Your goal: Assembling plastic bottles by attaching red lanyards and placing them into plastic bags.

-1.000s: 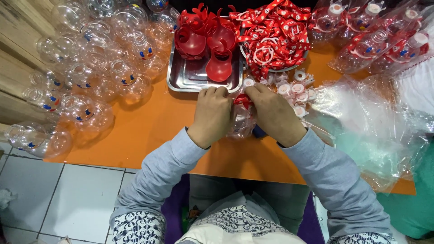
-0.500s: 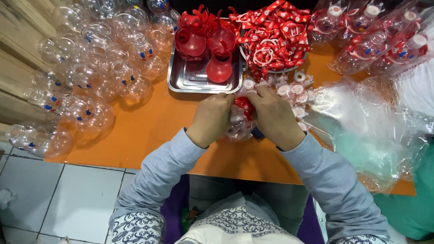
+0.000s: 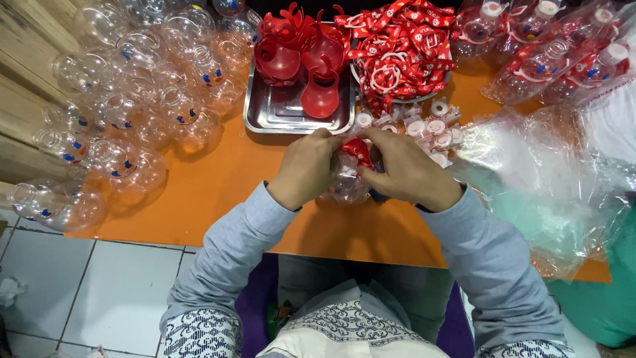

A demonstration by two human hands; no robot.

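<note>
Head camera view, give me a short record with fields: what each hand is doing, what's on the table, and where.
left hand: grips clear round bottle
right hand: on the same bottle, fingers at its red piece
steel tray: behind the hands, holds red plastic parts
red straps: piled right of the tray
white caps: beside the right hand
empty clear bottles: heaped at left
table: orange

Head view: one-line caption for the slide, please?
Both hands, left hand and right hand, fit a red piece onto a clear bottle over the orange table.
</note>
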